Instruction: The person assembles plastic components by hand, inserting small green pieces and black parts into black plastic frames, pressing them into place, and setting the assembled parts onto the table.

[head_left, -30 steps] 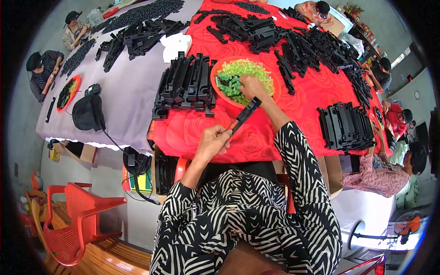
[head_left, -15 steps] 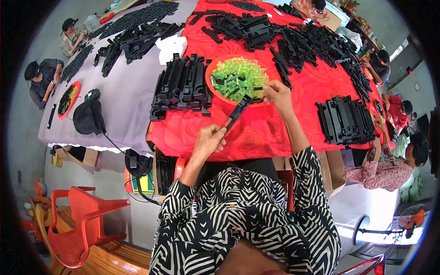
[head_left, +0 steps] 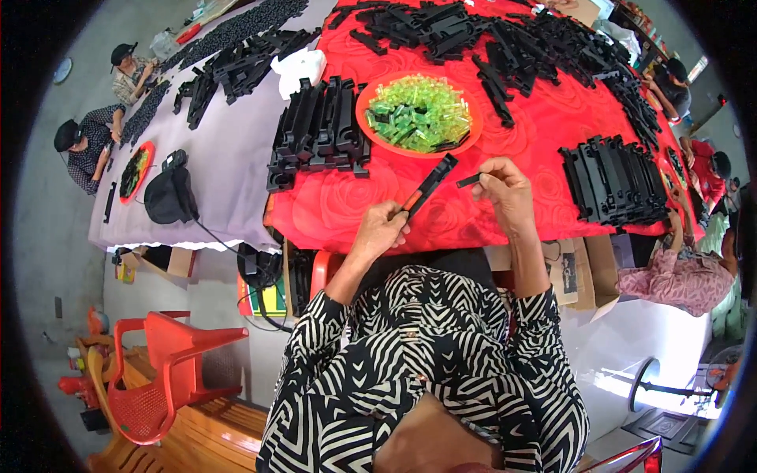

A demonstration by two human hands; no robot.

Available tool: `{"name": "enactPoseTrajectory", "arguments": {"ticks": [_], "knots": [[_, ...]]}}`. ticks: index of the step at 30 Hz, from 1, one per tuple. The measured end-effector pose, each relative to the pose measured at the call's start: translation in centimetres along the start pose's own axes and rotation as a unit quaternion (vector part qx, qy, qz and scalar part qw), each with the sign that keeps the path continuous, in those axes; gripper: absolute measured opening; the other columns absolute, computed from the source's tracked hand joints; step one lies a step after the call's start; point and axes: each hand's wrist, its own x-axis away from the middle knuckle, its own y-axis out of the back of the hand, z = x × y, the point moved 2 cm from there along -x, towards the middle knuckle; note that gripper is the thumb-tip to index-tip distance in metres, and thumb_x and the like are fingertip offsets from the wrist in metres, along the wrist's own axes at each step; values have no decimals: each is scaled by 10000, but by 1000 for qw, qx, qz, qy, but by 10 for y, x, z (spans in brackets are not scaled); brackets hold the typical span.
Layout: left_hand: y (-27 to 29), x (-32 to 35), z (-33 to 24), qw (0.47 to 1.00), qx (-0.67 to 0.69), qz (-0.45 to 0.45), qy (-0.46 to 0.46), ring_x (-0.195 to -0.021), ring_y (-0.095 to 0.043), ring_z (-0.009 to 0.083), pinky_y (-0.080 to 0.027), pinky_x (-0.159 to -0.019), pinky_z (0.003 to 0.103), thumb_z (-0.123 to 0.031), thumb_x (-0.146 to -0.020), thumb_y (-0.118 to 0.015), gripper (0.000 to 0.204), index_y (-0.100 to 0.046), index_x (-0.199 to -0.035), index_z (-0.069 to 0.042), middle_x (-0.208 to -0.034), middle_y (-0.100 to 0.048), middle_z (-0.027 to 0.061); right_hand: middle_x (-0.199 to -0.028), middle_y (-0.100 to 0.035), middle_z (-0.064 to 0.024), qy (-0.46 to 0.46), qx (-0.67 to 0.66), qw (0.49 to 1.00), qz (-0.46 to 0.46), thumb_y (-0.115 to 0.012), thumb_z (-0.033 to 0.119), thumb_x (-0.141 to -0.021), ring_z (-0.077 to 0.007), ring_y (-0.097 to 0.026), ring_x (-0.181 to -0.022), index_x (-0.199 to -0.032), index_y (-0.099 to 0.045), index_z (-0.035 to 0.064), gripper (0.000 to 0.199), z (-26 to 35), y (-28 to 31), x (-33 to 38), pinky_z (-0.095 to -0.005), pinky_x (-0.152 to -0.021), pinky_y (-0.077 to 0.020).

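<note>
My left hand (head_left: 384,229) is closed round the lower end of a long black plastic part (head_left: 432,183), which tilts up and to the right over the red tablecloth. A small red-orange patch shows on it near my fingers. Between thumb and fingertips, my right hand (head_left: 506,191) pinches a small dark strip (head_left: 468,180), its free end pointing left toward the long part, a small gap between them. Just beyond both hands sits a round orange-red bowl (head_left: 374,143) filled with small translucent yellow-green pieces (head_left: 418,110) and some dark ones.
Stacked black plastic parts (head_left: 319,130) stand left of the bowl, and a neat row of them (head_left: 613,185) lies at right. Loose black parts (head_left: 520,59) cover the far side. A black cap (head_left: 169,195) rests on the grey cloth. Other people sit along both sides.
My right hand has come away from the bowl's edge, carrying the small dark strip nearer to me. The long black part in my left hand has shifted slightly right, and the view has moved a little.
</note>
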Motion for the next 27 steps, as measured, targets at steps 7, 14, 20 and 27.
{"name": "enactPoseTrajectory", "arguments": {"ticks": [7,14,20,27], "knots": [[-6,3,-1,999,20,40,26,-487,-547,96,-436,-417,214,-119,-840,-490,138,-545,-893,-4,-665,-597,56,-795,-570,-32,39,119,992,-4,-564,-13,-794,-97,-562,-660,-914,-546,8,123,7,-26,16,-229,-602,-475],[-13,10,-8,989,65,123,49,-491,-538,101,-420,-415,209,-87,-837,-485,139,-518,-936,4,-691,-595,71,-803,-580,-62,200,388,899,37,-628,14,-712,-193,-530,-815,-844,-593,39,139,-3,-42,25,-312,-743,-400],[-13,11,-5,982,100,148,58,-497,-543,106,-424,-411,213,-88,-837,-488,142,-512,-923,22,-694,-592,86,-807,-582,-55,237,466,851,42,-638,46,-671,-235,-512,-880,-798,-595,62,136,-12,-44,31,-362,-798,-346],[-21,10,0,979,92,154,95,-515,-551,101,-440,-435,206,-85,-845,-490,103,-508,-900,1,-707,-597,76,-815,-580,-53,233,501,832,45,-629,57,-664,-244,-516,-900,-790,-589,63,132,-18,-38,34,-366,-800,-345]]}}
